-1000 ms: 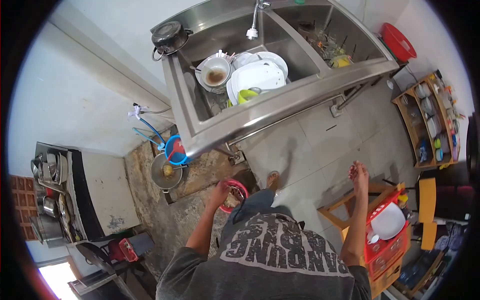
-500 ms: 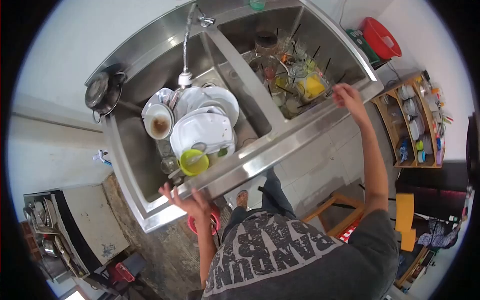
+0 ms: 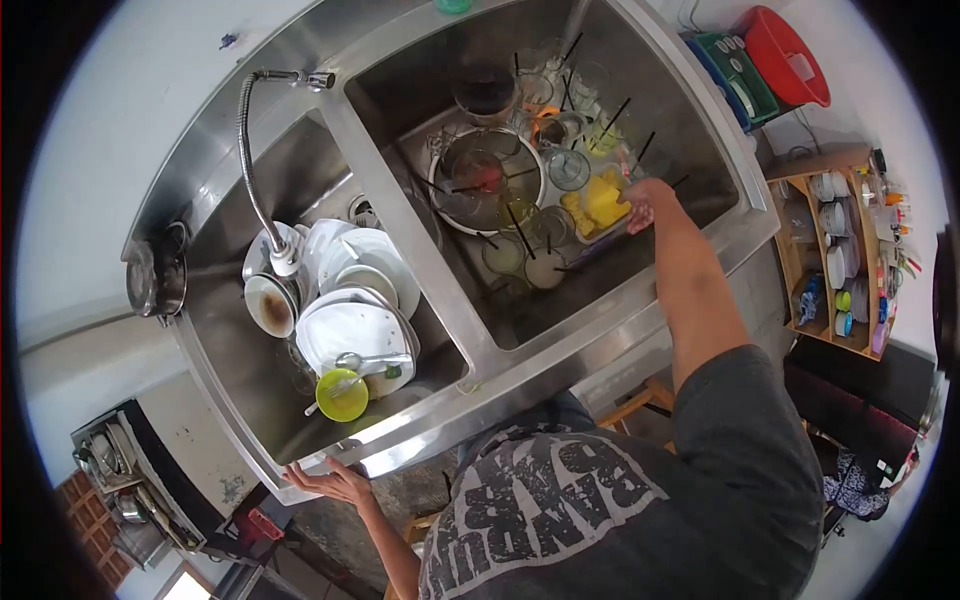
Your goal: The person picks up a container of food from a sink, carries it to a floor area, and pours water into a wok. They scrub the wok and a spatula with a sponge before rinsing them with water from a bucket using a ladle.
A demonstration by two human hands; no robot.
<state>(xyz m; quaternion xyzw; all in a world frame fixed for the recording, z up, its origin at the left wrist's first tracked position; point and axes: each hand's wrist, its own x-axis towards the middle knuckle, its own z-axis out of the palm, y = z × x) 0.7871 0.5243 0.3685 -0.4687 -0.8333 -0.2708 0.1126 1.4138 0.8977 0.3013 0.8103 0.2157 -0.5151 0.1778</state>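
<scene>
My right hand (image 3: 650,203) reaches into the right basin, its fingers curled at the right rim of a clear container (image 3: 590,238). Yellow chunks (image 3: 606,200) fill that container. Beside it stand several used glasses (image 3: 568,170), many with black straws, and a round pot-like vessel (image 3: 540,190) with a pale rim. My left hand (image 3: 330,482) lies with fingers stretched out at the sink's front edge (image 3: 400,430), holding nothing. Nearest to it, in the left basin, are a lime-green bowl (image 3: 343,396) with cutlery and a stack of white plates (image 3: 350,335).
A flexible faucet hose (image 3: 243,150) hangs over the left basin. Cooking pots (image 3: 155,275) sit on the left rim. A red tub (image 3: 785,55) and green crate (image 3: 735,75) stand at the back right. A wooden dish rack (image 3: 825,250) is to the right.
My right hand has moved from the front rim into the right basin, to the container of yellow chunks. My view has shifted right. My left hand stays at the front edge.
</scene>
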